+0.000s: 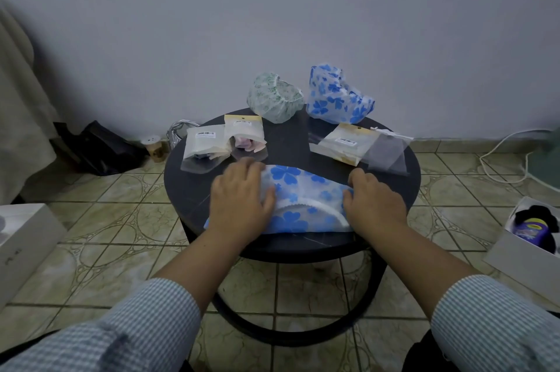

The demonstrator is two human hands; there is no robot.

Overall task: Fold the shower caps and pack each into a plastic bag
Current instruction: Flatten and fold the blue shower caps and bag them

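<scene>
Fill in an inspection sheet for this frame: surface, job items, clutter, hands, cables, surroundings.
Surface: round dark table, on tiled floor.
Job's things: blue-flower cap flattened at near edge; green-print cap and second blue cap unfolded at far edge; two packed bags far left; empty bags far right.
Clutter: nothing seen on the table.
Grips: left hand and right hand press on the cap's ends.
Cables: white cable on floor, right.
Surroundings: white boxes at both sides; black bag and cup by wall.

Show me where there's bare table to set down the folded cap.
Bare: the dark middle strip of the table between the filled bags and the empty bags; also the near rim. Crowded: the far edge, with the green cap and blue cap.
</scene>
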